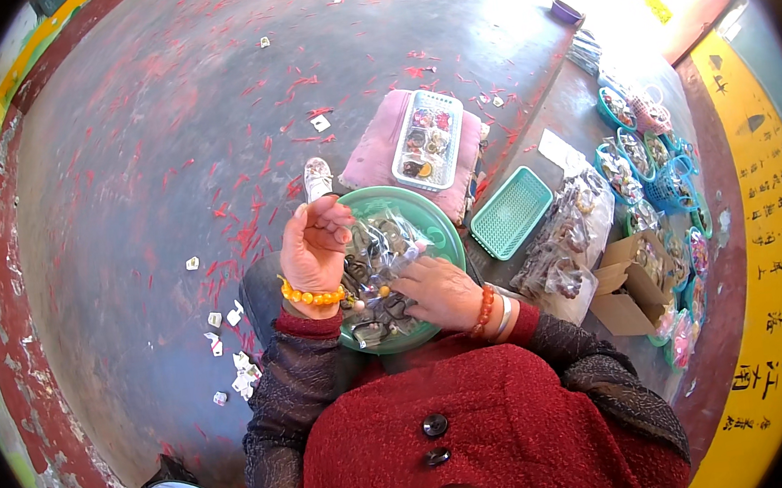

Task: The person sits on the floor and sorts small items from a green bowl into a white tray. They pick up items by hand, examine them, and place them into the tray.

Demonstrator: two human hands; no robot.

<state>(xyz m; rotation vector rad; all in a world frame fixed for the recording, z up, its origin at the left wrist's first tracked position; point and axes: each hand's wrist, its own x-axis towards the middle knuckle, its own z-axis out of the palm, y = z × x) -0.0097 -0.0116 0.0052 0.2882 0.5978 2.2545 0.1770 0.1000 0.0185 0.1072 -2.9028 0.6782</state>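
On my lap sits a round green basin (448, 229) filled with small dark items in clear plastic bags (374, 246); their exact kind is too small to tell. My left hand (316, 246) is raised over the basin's left rim, palm turned inward, fingers loosely bent, with nothing visible in it. Inside the basin, my right hand (441, 291) rests on the bagged items, its fingers bent together at the pile. A small yellowish bead (383, 292) shows by its fingertips. What those fingers grip is hidden.
Ahead, a white basket (398, 154) of small items lies on a pink cushion (373, 152). To the right are a green basket (510, 214), heaped plastic bags (560, 242), a cardboard box (626, 287) and several filled baskets (673, 187). Paper scraps (246, 376) litter the floor at left.
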